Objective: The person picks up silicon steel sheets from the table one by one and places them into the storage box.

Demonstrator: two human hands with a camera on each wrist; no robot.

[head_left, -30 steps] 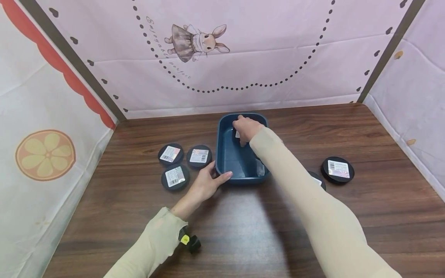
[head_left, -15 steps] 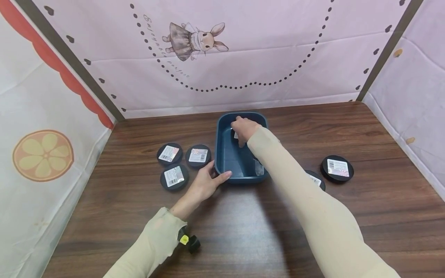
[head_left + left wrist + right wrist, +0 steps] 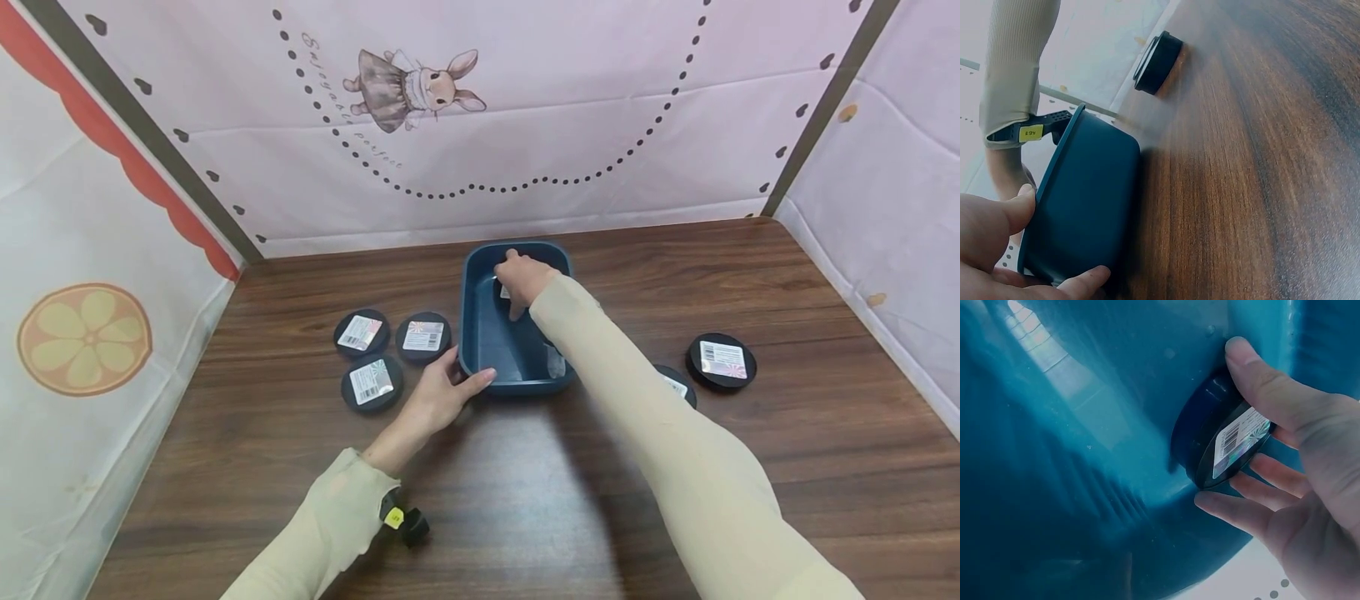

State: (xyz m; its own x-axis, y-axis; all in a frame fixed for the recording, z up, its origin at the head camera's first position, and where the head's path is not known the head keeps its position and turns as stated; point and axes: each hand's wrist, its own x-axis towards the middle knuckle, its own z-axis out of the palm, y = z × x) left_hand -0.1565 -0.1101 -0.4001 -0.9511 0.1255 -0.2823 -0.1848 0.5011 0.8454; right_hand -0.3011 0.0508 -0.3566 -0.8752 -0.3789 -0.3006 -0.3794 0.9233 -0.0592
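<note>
A deep blue plastic bin (image 3: 467,321) with rounded corners stands at the far middle of the table. My left hand (image 3: 435,398) grips its near left corner, thumb at the rim and fingers against the outer wall (image 3: 1088,194). Inside the bin's far end, my right hand (image 3: 525,279) holds a round black tin (image 3: 1200,434) with a white barcode label. In the right wrist view, the thumb (image 3: 1250,359) lies along one edge of the tin and the fingertips touch the opposite edge. The tin is tilted, its side close to the bin floor; the hand mostly hides it in the head view.
Left of the bin lie three similar black tins (image 3: 362,332), labels up. Two more lie to the right, one black tin (image 3: 721,362) in full view and another (image 3: 678,386) partly behind the right sleeve (image 3: 645,400). A printed cloth wall (image 3: 525,150) rises behind the table.
The head view has turned slightly, so everything appears a little further left. Both hands keep their places at the bin and on the tin.
</note>
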